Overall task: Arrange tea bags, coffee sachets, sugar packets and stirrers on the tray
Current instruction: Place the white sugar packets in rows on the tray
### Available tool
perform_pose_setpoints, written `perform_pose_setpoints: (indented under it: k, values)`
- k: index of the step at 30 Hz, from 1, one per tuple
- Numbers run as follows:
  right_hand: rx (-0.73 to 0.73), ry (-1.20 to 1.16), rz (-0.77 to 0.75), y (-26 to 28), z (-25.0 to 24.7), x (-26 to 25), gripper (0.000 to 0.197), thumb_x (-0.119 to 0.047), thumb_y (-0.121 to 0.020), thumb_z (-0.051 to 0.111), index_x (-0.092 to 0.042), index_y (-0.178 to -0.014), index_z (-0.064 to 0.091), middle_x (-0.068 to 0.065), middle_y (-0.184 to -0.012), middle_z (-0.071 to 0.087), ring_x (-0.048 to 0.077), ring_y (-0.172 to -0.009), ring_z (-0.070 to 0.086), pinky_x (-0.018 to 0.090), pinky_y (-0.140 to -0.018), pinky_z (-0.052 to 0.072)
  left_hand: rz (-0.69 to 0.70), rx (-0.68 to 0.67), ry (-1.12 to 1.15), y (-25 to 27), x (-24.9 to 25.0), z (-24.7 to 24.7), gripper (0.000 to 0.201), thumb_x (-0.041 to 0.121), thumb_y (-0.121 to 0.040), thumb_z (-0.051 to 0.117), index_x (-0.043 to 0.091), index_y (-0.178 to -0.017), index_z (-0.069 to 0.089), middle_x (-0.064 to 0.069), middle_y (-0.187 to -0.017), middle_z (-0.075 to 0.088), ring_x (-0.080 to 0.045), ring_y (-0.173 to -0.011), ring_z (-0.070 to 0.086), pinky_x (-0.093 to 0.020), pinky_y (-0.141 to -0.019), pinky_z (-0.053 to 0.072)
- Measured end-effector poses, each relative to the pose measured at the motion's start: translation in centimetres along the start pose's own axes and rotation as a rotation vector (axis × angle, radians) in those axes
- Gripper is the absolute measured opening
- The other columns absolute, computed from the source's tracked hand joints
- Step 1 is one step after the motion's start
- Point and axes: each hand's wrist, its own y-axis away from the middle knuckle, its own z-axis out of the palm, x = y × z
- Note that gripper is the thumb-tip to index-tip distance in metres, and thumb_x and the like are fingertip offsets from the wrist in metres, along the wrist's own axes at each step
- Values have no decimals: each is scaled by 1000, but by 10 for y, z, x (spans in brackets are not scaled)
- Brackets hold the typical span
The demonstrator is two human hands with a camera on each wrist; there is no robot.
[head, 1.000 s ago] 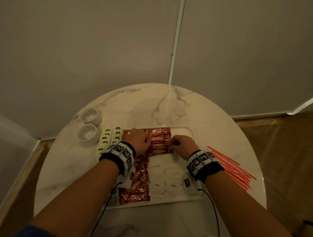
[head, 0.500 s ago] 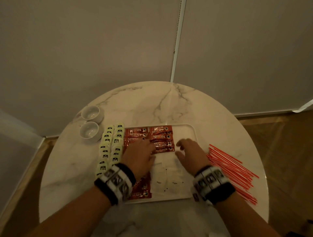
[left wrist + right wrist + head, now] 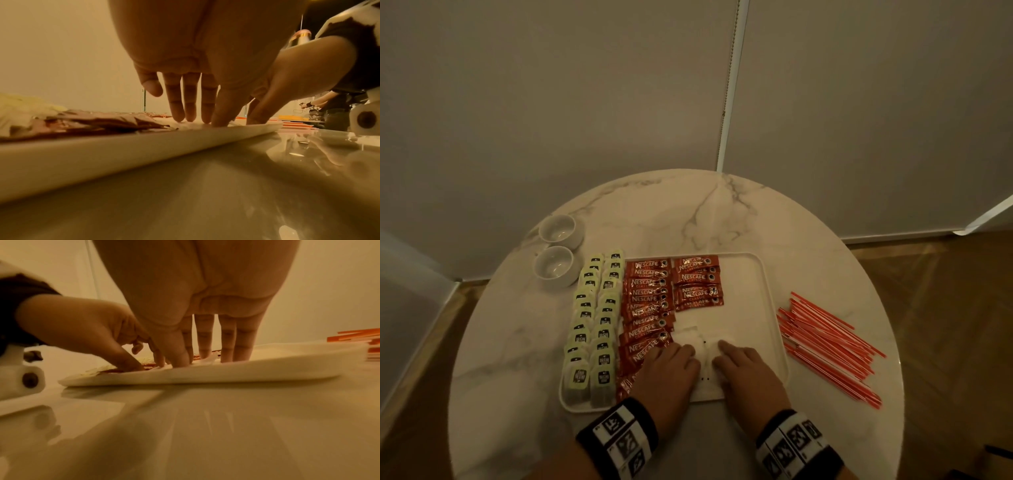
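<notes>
Round marble table [image 3: 654,212] holds my white tray [image 3: 767,274]. Tea bags [image 3: 599,322] and coffee sachets [image 3: 650,298] already sit in rows past my left hand [image 3: 671,373]. Both flat hands, right hand [image 3: 746,373] too, press white sugar packets [image 3: 690,337]. Stirrers [image 3: 828,342] wait off the tray, beside my right hand.

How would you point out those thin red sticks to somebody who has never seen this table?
Start at the round marble table and find the white tray at its middle. The stirrers lie in a loose heap on the bare marble just right of the tray. They alone are long, thin and off the tray; everything else red is a flat sachet.
</notes>
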Motion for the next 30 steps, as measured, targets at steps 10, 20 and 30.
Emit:
perform_pose_setpoints:
  k: [10,20,30]
  values:
    - [72,-9,41,-26,-5,2,46,-13,-95,50,-28,-137,41,-6,-156,22,20,-136,29,30,-108,37,-35,53,-25,-29,-14,-9,33,21,-93,43,18,-125,52,-4,-136,47,-24,-125,43,-42,-101,32]
    - [97,14,48,-42,-11,6,43,-12,-94,49,-24,-135,43,-4,-155,26,21,-131,34,31,-104,42,-223,209,156,-6,-29,-5,33,29,-67,77,26,-94,58,6,-103,56,-17,-95,54,-34,-78,50]
    - [156,144,-44,-47,-17,-25,36,-35,-90,52,-29,-126,53,-1,-152,31,30,-143,15,48,-112,24,-310,218,211,16,-58,2,30,47,-80,65,23,-97,61,7,-98,60,-15,-93,54,-31,-83,45]
